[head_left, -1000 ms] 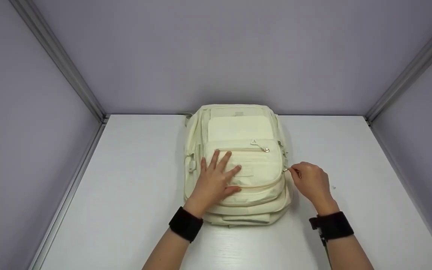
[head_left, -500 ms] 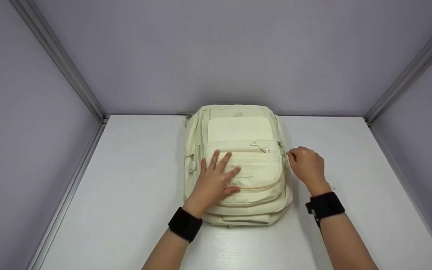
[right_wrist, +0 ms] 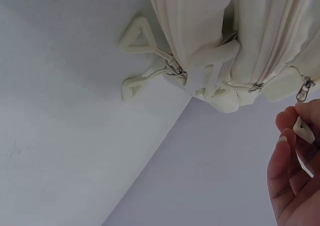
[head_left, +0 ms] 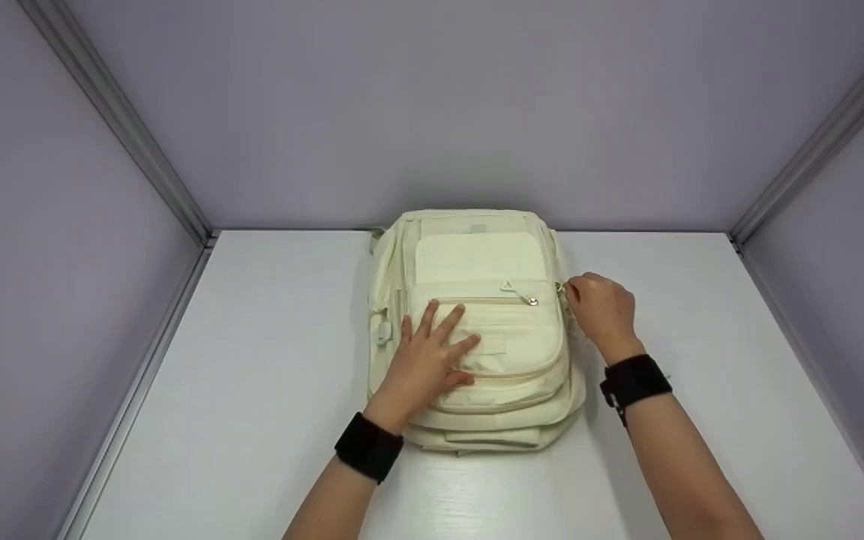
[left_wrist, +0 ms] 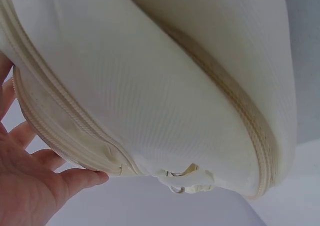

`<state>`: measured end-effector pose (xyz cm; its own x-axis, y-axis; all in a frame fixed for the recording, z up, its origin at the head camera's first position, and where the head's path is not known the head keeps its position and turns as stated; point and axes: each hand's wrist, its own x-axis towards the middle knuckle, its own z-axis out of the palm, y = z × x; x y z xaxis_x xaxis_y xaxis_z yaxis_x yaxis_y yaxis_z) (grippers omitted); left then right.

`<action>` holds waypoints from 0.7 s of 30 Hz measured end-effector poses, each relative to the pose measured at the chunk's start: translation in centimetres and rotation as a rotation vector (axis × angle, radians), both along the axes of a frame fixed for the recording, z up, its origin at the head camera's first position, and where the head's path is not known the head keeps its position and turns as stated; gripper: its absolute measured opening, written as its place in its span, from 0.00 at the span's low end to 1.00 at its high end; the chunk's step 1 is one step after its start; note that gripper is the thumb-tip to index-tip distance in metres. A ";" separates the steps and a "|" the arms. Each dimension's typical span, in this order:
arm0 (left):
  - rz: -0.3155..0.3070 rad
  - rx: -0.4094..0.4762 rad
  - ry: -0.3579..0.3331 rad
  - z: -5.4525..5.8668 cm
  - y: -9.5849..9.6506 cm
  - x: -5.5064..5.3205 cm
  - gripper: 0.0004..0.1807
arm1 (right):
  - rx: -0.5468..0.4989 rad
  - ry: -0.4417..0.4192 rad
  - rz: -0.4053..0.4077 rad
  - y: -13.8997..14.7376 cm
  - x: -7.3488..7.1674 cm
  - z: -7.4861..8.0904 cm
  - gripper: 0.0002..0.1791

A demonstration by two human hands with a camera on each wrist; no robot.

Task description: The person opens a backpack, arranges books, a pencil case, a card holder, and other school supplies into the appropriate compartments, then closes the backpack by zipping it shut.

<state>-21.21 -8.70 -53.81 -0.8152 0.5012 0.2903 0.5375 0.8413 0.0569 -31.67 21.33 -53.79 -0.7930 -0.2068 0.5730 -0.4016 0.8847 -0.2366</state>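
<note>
A cream backpack (head_left: 488, 259) lies on its back on the white table, front pockets facing up. My left hand (head_left: 424, 367) rests on its front pocket with the fingers spread; in the left wrist view its thumb (left_wrist: 82, 181) lies by a curved zipper (left_wrist: 47, 141). At the bag's right side my right hand (head_left: 603, 309) pinches a zipper pull (right_wrist: 304, 131) between thumb and fingers. The metal zipper slider (right_wrist: 303, 91) shows just above those fingers in the right wrist view. A further pull with a triangular tab (head_left: 507, 286) hangs from the front pocket's zipper.
The white table (head_left: 274, 360) spreads on both sides of the bag. Grey panels (head_left: 469, 112) stand behind and at each side. Two loose triangular zipper pulls (right_wrist: 137, 35) dangle at the bag's side in the right wrist view.
My right hand has moved away from me along the bag's right side, from beside the lower pocket up near the top of the front pocket. The left hand has stayed almost still.
</note>
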 end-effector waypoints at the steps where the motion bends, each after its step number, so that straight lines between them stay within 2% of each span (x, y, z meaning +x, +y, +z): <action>1: 0.000 -0.003 -0.004 0.0 0.0 0.0 0.35 | 0.002 0.001 -0.007 -0.1 -0.1 0.0 0.10; 6: -0.001 -0.007 0.000 0.1 0.0 0.0 0.35 | 0.002 -0.057 -0.029 -0.2 -0.4 -0.1 0.10; 11: 0.007 -0.042 0.022 -0.1 0.1 0.0 0.36 | -0.042 -0.232 -0.021 0.0 0.4 -0.2 0.12; 16: 0.018 -0.062 0.002 -0.3 0.1 0.4 0.37 | -0.127 -0.361 0.035 -0.1 2.8 -0.7 0.28; 19: 0.046 -0.021 -0.010 -0.4 -0.1 0.9 0.38 | -0.166 -0.431 0.060 -0.4 5.1 -1.0 0.34; 21: 0.092 0.023 -0.020 -0.5 -0.2 1.3 0.39 | -0.186 -0.476 0.068 -0.7 6.7 -1.2 0.36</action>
<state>-19.88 -8.93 -54.28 -0.8630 0.4175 0.2844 0.4569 0.8853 0.0867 -24.96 20.65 -55.04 -0.9632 -0.1960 0.1840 -0.2665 0.7859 -0.5580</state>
